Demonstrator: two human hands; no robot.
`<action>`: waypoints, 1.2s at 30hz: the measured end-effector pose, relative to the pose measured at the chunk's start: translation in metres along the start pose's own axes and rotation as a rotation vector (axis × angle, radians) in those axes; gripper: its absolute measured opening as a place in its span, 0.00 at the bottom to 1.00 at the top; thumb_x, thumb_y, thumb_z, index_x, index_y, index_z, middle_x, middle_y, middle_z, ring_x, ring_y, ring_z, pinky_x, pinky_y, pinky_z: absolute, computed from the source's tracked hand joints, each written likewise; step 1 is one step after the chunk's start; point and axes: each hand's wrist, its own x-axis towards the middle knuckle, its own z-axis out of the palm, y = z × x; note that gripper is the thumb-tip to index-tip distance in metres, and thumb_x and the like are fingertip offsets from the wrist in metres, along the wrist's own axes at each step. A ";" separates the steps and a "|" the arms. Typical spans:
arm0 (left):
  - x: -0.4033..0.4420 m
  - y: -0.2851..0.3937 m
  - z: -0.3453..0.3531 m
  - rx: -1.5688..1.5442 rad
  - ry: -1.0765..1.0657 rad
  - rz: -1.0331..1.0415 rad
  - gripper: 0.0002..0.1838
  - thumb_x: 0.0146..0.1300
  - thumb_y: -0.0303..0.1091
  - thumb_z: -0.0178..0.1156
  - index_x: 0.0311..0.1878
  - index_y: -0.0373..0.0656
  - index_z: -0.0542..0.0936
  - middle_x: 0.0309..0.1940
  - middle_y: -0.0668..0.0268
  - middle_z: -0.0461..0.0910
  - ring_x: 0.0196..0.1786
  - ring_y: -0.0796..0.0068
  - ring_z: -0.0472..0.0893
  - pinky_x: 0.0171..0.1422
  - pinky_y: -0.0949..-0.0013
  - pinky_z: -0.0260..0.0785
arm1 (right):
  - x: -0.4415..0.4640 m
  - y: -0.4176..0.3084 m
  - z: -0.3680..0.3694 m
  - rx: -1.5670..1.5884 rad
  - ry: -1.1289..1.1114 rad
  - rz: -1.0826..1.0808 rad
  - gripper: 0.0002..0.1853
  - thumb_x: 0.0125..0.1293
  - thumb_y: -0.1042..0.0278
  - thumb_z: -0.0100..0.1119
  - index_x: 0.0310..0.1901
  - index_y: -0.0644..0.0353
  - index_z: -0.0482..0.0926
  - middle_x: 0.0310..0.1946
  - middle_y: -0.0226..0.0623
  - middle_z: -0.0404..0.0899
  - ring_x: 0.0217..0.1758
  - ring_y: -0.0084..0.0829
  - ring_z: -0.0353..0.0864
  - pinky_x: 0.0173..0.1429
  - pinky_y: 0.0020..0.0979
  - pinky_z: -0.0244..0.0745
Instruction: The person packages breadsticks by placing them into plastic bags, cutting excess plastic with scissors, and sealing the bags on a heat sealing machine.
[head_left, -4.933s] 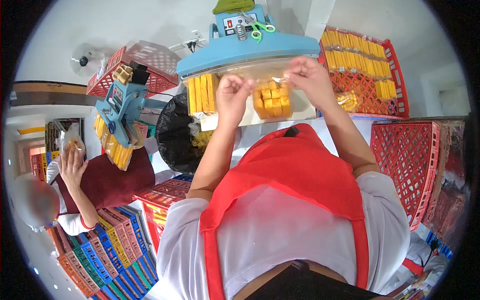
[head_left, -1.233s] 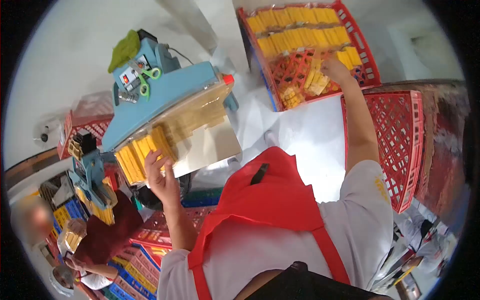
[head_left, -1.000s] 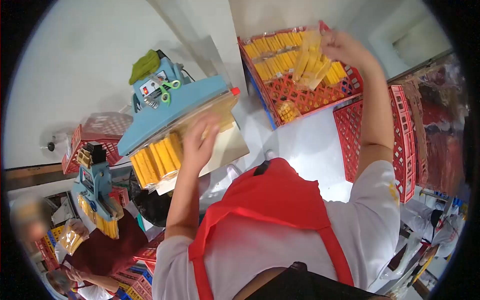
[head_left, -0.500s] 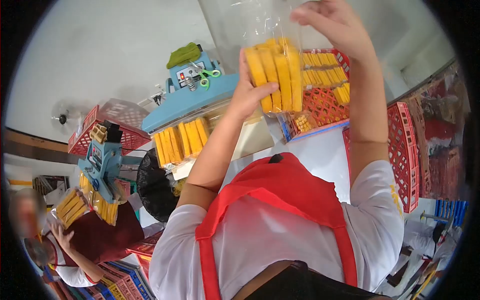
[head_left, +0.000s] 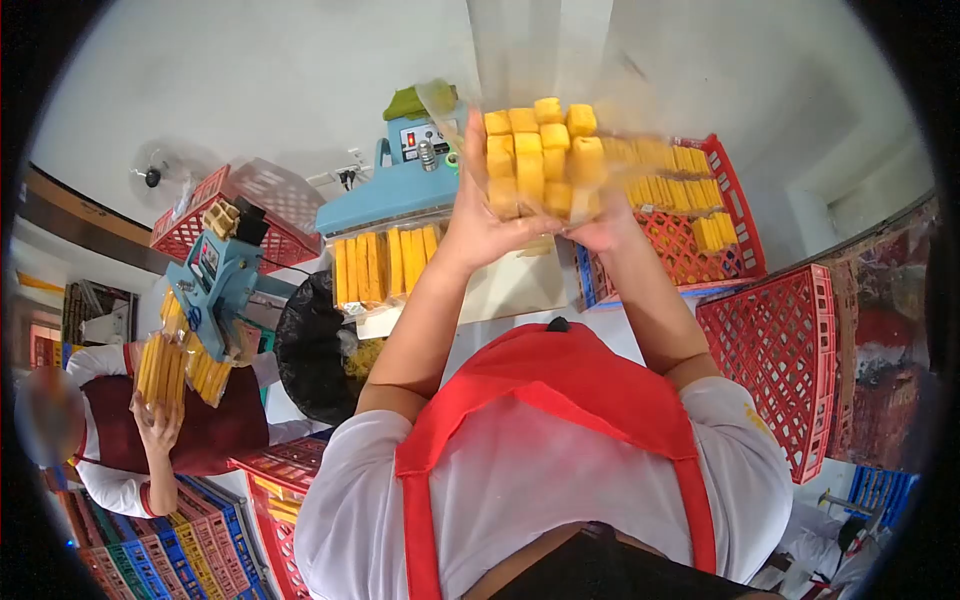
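Note:
Both my hands cup a clear bag of yellow sticks (head_left: 530, 160), whose blunt ends face up toward me. My left hand (head_left: 485, 215) wraps the bag's left side and bottom. Around its lower right is my right hand (head_left: 605, 215), partly hidden by the bag and blurred. Behind and left of them stands a blue sealing machine (head_left: 380, 195) with a green cloth (head_left: 420, 101) on top. Bags of yellow sticks (head_left: 385, 265) lie side by side along the front of the machine, on a pale board (head_left: 515, 285).
A red crate (head_left: 755, 235) of bagged sticks is at the right, with another red crate (head_left: 770, 350) nearer. A black bag-lined bin (head_left: 310, 350) stands left of the board. Farther left, a co-worker's hand (head_left: 158, 425) holds bagged sticks near a second blue machine (head_left: 215, 290).
The bag has tipped so its stick ends show. My right hand has come down from above onto the bag's right side. The view has shifted, and the co-worker's bag has moved.

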 end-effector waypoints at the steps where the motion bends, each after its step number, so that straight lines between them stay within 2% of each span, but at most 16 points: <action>1: -0.004 0.002 0.005 0.191 0.048 0.103 0.64 0.30 0.33 0.72 0.64 0.41 0.33 0.59 0.57 0.56 0.62 0.64 0.57 0.64 0.63 0.50 | -0.001 -0.001 0.004 0.001 0.011 0.005 0.29 0.63 0.45 0.31 0.57 0.60 0.60 0.56 0.42 0.63 0.58 0.39 0.64 0.60 0.43 0.59; 2: -0.006 0.003 0.008 0.448 0.054 0.227 0.59 0.38 0.35 0.70 0.64 0.44 0.34 0.57 0.58 0.61 0.59 0.65 0.62 0.62 0.62 0.55 | -0.002 -0.002 0.006 0.016 -0.104 0.075 0.27 0.64 0.48 0.32 0.56 0.61 0.60 0.55 0.41 0.63 0.57 0.38 0.65 0.59 0.41 0.61; 5: -0.012 0.019 0.006 0.449 -0.062 0.118 0.61 0.37 0.36 0.71 0.63 0.46 0.31 0.57 0.57 0.60 0.59 0.64 0.64 0.62 0.60 0.55 | -0.008 0.001 0.019 0.065 -0.337 0.121 0.24 0.64 0.53 0.35 0.55 0.62 0.61 0.54 0.41 0.64 0.55 0.36 0.67 0.58 0.38 0.63; 8: -0.020 0.024 0.008 0.447 -0.066 0.090 0.62 0.37 0.36 0.72 0.63 0.47 0.30 0.58 0.56 0.59 0.58 0.64 0.64 0.62 0.59 0.55 | -0.007 0.001 0.010 -0.396 0.073 -0.040 0.24 0.64 0.52 0.34 0.55 0.63 0.61 0.54 0.41 0.64 0.56 0.37 0.66 0.59 0.39 0.62; 11: -0.021 0.019 0.008 0.451 0.055 0.165 0.61 0.37 0.35 0.72 0.63 0.47 0.32 0.58 0.56 0.58 0.58 0.63 0.65 0.62 0.59 0.55 | -0.007 0.000 0.030 -0.420 0.262 0.011 0.25 0.64 0.51 0.33 0.56 0.62 0.61 0.56 0.42 0.63 0.57 0.37 0.65 0.60 0.39 0.61; 13: -0.015 0.015 0.003 0.015 0.086 0.073 0.60 0.36 0.34 0.72 0.64 0.46 0.35 0.58 0.57 0.58 0.59 0.63 0.63 0.62 0.61 0.55 | 0.001 -0.007 -0.001 0.028 -0.208 0.212 0.25 0.64 0.51 0.34 0.56 0.60 0.62 0.56 0.41 0.63 0.56 0.35 0.66 0.60 0.38 0.61; 15: -0.009 0.020 -0.001 -0.093 0.102 0.101 0.59 0.36 0.33 0.72 0.65 0.45 0.37 0.57 0.58 0.60 0.60 0.63 0.62 0.62 0.62 0.55 | -0.010 0.007 -0.007 0.022 -0.084 0.140 0.25 0.64 0.51 0.35 0.57 0.60 0.62 0.56 0.39 0.63 0.56 0.34 0.66 0.59 0.38 0.62; 17: -0.003 0.013 -0.003 -0.561 0.105 -0.075 0.62 0.34 0.35 0.73 0.65 0.47 0.34 0.59 0.59 0.58 0.61 0.63 0.60 0.62 0.62 0.54 | -0.018 0.016 -0.018 0.136 -0.062 0.147 0.25 0.64 0.51 0.33 0.56 0.59 0.62 0.57 0.38 0.63 0.57 0.33 0.65 0.59 0.38 0.61; 19: -0.004 0.013 0.002 -0.392 0.226 -0.125 0.61 0.37 0.38 0.72 0.65 0.47 0.34 0.60 0.59 0.57 0.61 0.65 0.60 0.63 0.63 0.53 | -0.019 0.012 -0.012 0.058 -0.094 0.082 0.22 0.64 0.56 0.37 0.56 0.58 0.63 0.56 0.36 0.63 0.59 0.32 0.64 0.60 0.37 0.59; 21: -0.004 0.009 0.005 -0.476 0.349 -0.059 0.60 0.40 0.45 0.69 0.65 0.48 0.33 0.60 0.61 0.56 0.61 0.65 0.60 0.64 0.64 0.51 | -0.014 0.009 0.001 -0.207 0.142 -0.195 0.22 0.64 0.56 0.37 0.57 0.59 0.60 0.57 0.37 0.62 0.59 0.33 0.62 0.60 0.38 0.59; 22: -0.008 0.003 0.007 -0.613 0.226 0.002 0.51 0.45 0.48 0.64 0.65 0.47 0.41 0.59 0.64 0.59 0.61 0.66 0.61 0.64 0.63 0.51 | -0.010 0.012 0.023 -0.530 0.199 -0.327 0.24 0.64 0.55 0.37 0.59 0.58 0.56 0.58 0.37 0.60 0.61 0.33 0.60 0.61 0.38 0.56; 25: -0.001 -0.002 -0.003 -0.761 0.306 -0.167 0.42 0.48 0.49 0.62 0.63 0.46 0.52 0.57 0.67 0.62 0.60 0.67 0.62 0.63 0.61 0.54 | -0.012 0.014 0.035 -0.656 0.140 -0.350 0.25 0.65 0.54 0.35 0.60 0.57 0.53 0.59 0.37 0.58 0.61 0.36 0.59 0.60 0.39 0.58; 26: 0.000 -0.001 -0.006 -0.755 0.305 -0.166 0.42 0.48 0.49 0.62 0.63 0.46 0.52 0.57 0.67 0.62 0.60 0.67 0.62 0.63 0.61 0.54 | -0.012 0.012 0.031 -0.652 0.136 -0.351 0.25 0.65 0.54 0.35 0.60 0.57 0.53 0.59 0.37 0.58 0.61 0.36 0.59 0.60 0.39 0.58; 28: 0.003 0.000 -0.011 -0.896 0.275 -0.165 0.37 0.48 0.48 0.61 0.59 0.45 0.58 0.56 0.67 0.63 0.59 0.68 0.63 0.62 0.61 0.56 | -0.015 0.004 0.018 -0.178 0.084 -0.092 0.25 0.65 0.55 0.37 0.60 0.56 0.53 0.55 0.39 0.62 0.58 0.36 0.63 0.57 0.42 0.61; 31: 0.005 -0.008 -0.015 -1.007 0.194 -0.162 0.32 0.51 0.46 0.60 0.58 0.46 0.61 0.54 0.67 0.65 0.58 0.68 0.64 0.62 0.61 0.57 | -0.020 0.004 0.012 -0.009 -0.033 0.177 0.26 0.64 0.51 0.37 0.59 0.56 0.55 0.55 0.40 0.63 0.58 0.36 0.63 0.56 0.45 0.62; 36: 0.007 0.019 0.008 -0.768 0.144 -0.175 0.37 0.55 0.41 0.58 0.62 0.48 0.47 0.58 0.66 0.58 0.60 0.70 0.61 0.61 0.62 0.56 | -0.012 0.011 0.003 -0.211 0.148 -0.033 0.28 0.62 0.49 0.39 0.57 0.61 0.59 0.55 0.39 0.63 0.57 0.33 0.64 0.57 0.36 0.63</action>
